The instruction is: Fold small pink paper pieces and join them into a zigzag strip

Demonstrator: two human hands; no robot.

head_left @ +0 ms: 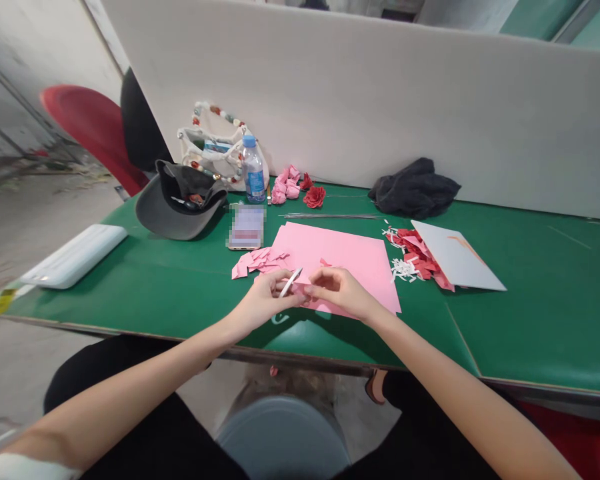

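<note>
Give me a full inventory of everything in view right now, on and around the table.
table: 1, green, across the view
partition: 1, off-white, behind the table
cap: 1, grey and black, upturned, back left
phone: 1, screen blurred, beside the cap
water bottle: 1, blue cap, back of table
beaded bag: 1, white, behind the bottle
paper roses: several, pink and red, back centre
cloth: 1, charcoal, back right
metal rod: 1, grey, back centre
pink sheet: 1 visible, centre
pink scraps: a pile, left of the sheet
red and white scraps: a pile, right of the sheet
white card: 1, far right of the scraps
white case: 1, left end of table
chair backs: 2, red and black, left
slim tool: 1, white, in the left hand
pink paper strip: 1, between the hands
left hand: 1, holding the slim tool
right hand: 1, pinching the pink paper strip
</note>
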